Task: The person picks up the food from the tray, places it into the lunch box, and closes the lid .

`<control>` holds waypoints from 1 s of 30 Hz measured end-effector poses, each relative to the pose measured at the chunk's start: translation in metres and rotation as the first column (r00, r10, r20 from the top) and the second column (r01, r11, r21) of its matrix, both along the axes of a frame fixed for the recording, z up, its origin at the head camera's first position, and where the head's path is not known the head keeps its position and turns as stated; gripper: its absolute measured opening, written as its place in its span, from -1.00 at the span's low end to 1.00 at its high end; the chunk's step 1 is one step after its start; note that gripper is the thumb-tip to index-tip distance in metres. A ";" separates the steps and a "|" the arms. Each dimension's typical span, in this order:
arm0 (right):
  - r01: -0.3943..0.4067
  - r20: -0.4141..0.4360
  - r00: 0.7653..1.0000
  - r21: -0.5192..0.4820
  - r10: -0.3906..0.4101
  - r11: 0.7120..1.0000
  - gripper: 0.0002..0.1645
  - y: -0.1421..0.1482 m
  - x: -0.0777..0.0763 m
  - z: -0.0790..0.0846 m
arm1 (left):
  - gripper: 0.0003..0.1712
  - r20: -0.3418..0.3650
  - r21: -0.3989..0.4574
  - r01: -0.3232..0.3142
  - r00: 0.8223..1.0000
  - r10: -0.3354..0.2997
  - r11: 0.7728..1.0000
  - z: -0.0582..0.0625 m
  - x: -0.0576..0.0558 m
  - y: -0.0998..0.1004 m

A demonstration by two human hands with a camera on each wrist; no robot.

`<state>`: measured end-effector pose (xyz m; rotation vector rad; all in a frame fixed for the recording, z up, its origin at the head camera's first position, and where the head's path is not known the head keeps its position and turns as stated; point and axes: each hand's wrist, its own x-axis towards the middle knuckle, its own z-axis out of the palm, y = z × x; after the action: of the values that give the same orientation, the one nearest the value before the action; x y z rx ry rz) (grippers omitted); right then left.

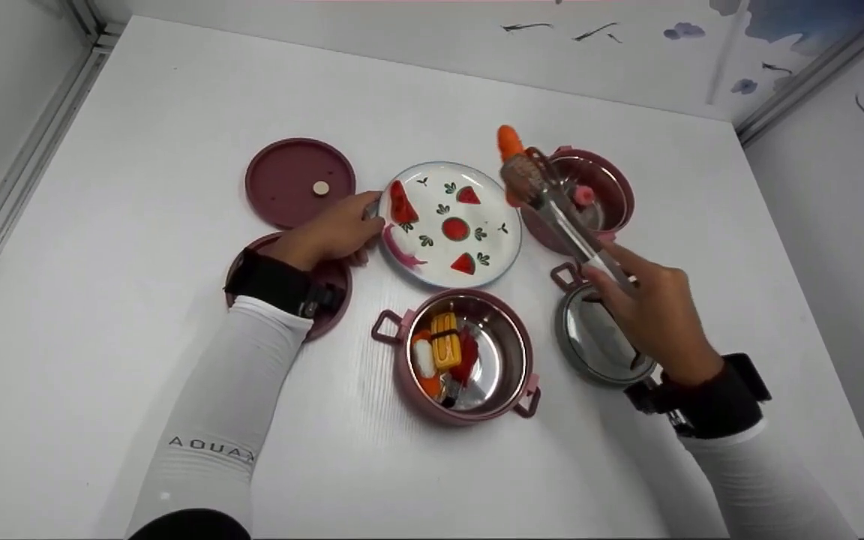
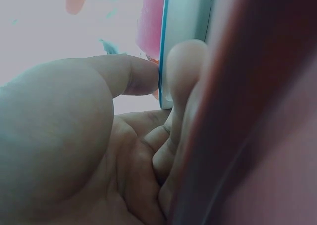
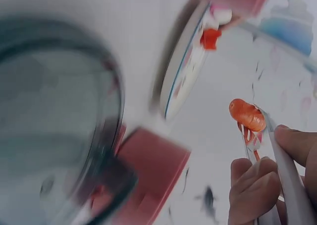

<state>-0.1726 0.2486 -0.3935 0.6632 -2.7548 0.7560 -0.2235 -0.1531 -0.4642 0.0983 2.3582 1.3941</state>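
My left hand point(image 1: 340, 227) pinches the left edge of a round white plate point(image 1: 488, 202) printed with watermelon slices. The left wrist view shows my thumb and fingertips at its blue rim point(image 2: 163, 46). On that side of the plate lie a red toy food piece point(image 1: 400, 202) and a pink-and-white one point(image 1: 402, 244). Metal tongs point(image 1: 574, 238) are in my right hand point(image 1: 653, 315), held up over the plate's right side and the far pot. An orange segmented toy food piece point(image 3: 247, 115) sits between the tongs' tips.
The near pink pot point(image 1: 409, 375) holds several toy foods, one yellow with a dark band. A pink piece point(image 1: 584, 196) lies in the far pot point(image 1: 619, 187). A glass lid point(image 1: 597, 337) is under my right hand. Two maroon plates point(image 1: 289, 176) point(image 1: 334, 315) stand left.
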 end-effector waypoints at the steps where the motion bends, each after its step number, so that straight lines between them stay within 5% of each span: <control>1: 0.019 -0.009 1.000 -0.004 -0.019 1.000 -0.48 0.007 -0.002 0.001 | -0.53 -0.005 0.000 0.003 1.000 -0.003 1.000 0.000 0.000 0.000; 10: 0.160 -0.083 0.984 -0.013 -0.161 0.987 -0.48 0.044 -0.011 -0.005 | -0.50 0.005 -0.003 -0.015 1.000 0.015 1.000 -0.002 0.004 -0.006; 24: 0.183 -0.115 0.977 -0.003 -0.182 0.983 -0.45 0.046 -0.007 -0.003 | -0.52 0.016 0.016 -0.018 1.000 0.018 1.000 -0.004 0.006 -0.004; 30: 0.089 -0.076 0.993 0.015 -0.087 0.996 -0.43 0.018 0.003 0.002 | -0.48 -0.006 0.007 0.005 1.000 -0.005 1.000 -0.003 0.001 0.000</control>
<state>-0.1693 0.2662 -0.3918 0.5575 -2.7054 0.6737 -0.2229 -0.1532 -0.4677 0.1103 2.3566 1.4015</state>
